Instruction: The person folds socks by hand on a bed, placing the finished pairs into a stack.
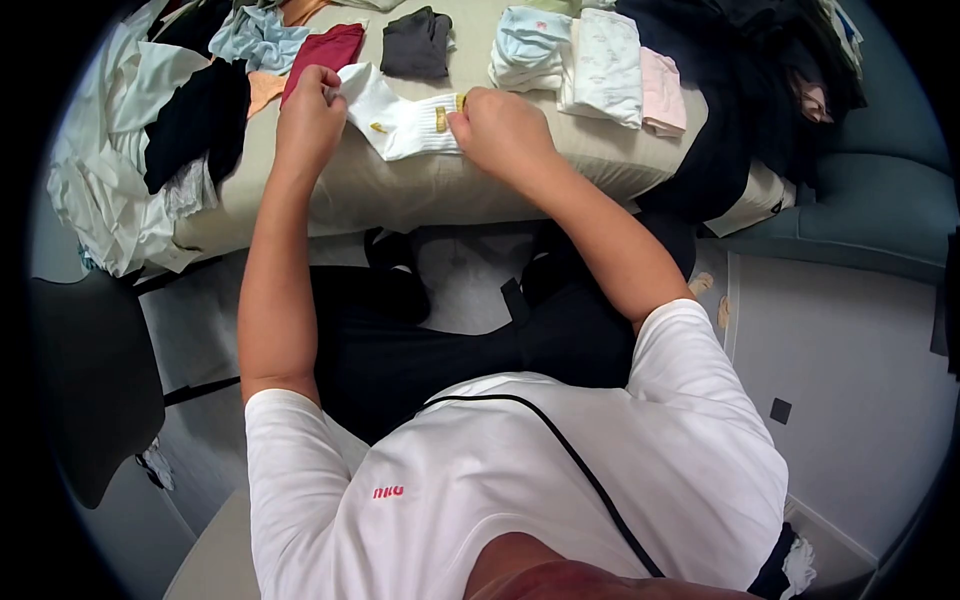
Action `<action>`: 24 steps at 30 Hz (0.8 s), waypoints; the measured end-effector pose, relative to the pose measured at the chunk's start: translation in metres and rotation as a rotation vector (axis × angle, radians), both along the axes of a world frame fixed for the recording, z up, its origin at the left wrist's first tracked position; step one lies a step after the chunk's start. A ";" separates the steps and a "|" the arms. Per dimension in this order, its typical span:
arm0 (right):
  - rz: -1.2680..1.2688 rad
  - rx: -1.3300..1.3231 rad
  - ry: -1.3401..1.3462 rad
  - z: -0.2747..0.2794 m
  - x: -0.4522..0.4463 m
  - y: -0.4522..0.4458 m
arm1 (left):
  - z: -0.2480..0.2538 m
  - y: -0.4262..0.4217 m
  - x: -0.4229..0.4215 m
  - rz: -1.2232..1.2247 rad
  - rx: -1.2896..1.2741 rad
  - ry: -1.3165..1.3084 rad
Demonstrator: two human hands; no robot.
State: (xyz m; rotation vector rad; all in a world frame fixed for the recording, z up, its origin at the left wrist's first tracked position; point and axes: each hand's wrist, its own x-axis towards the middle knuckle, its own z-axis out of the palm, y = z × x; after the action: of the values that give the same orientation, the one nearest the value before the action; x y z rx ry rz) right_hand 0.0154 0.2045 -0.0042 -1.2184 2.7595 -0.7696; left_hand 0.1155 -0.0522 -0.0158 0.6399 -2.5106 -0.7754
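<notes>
A white sock (pixel 400 122) with yellow marks is stretched between my two hands over the front edge of the beige-covered surface (pixel 390 195). My left hand (pixel 315 110) pinches its toe end, beside a dark red folded cloth (pixel 325 52). At the ribbed cuff, my right hand (pixel 498 130) grips with fingers closed. Just beyond the sock lies a dark grey folded piece (pixel 417 43).
Folded light blue (pixel 530 45), white patterned (pixel 607 70) and pink (pixel 662 92) cloths sit at the back right. Loose white (pixel 100 150) and black (pixel 197 125) clothes pile up at left. Dark clothing (pixel 720 100) covers the right side. A dark chair (pixel 95 380) stands at lower left.
</notes>
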 end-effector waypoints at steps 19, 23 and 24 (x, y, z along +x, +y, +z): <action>-0.063 -0.036 -0.358 -0.017 -0.016 -0.002 | 0.002 0.003 -0.012 0.015 0.171 0.120; -0.107 -0.095 -0.296 -0.027 -0.019 -0.005 | 0.013 0.024 -0.013 -0.027 0.111 0.185; -0.114 -0.100 -0.299 -0.024 -0.021 -0.004 | 0.017 0.035 -0.012 -0.107 0.149 0.297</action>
State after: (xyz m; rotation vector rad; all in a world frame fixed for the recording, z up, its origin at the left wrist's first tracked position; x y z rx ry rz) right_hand -0.0056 0.2007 -0.0279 -0.8787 2.5878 -1.0175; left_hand 0.1032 -0.0171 0.0014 0.4060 -2.2441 -1.0236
